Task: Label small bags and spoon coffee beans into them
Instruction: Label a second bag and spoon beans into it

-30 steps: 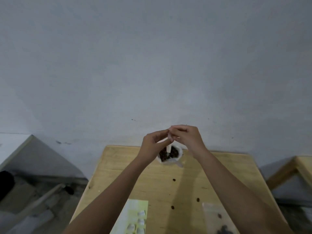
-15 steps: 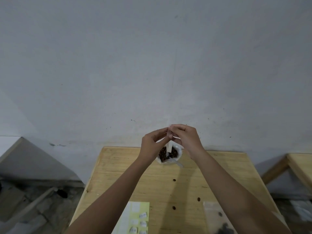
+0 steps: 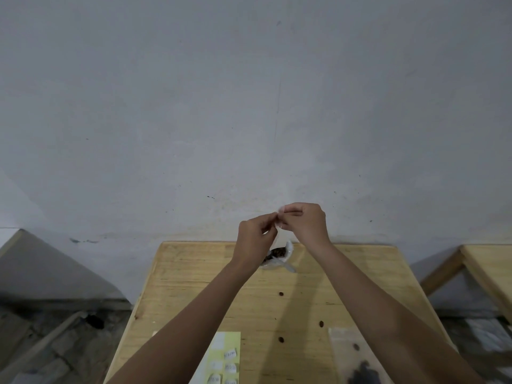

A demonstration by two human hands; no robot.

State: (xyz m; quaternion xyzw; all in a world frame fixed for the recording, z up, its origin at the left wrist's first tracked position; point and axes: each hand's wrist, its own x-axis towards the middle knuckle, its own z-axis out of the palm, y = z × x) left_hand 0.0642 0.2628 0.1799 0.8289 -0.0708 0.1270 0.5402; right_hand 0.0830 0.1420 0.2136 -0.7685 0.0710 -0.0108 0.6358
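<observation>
L hand (image 3: 253,239) & R hand (image 3: 304,223) both pinch a small pale scrap (image 3: 280,216) btwn fingertips, raised over the open bean bag (image 3: 280,253) on the surface (image 3: 194,273).

Dim flat light, soft blur, wide-angle bending

The person's left forearm (image 3: 194,314) and right forearm (image 3: 374,309) were bare from wrist to the frame's lower edge; the left hand (image 3: 253,239) and right hand (image 3: 306,225) were bare too.
</observation>
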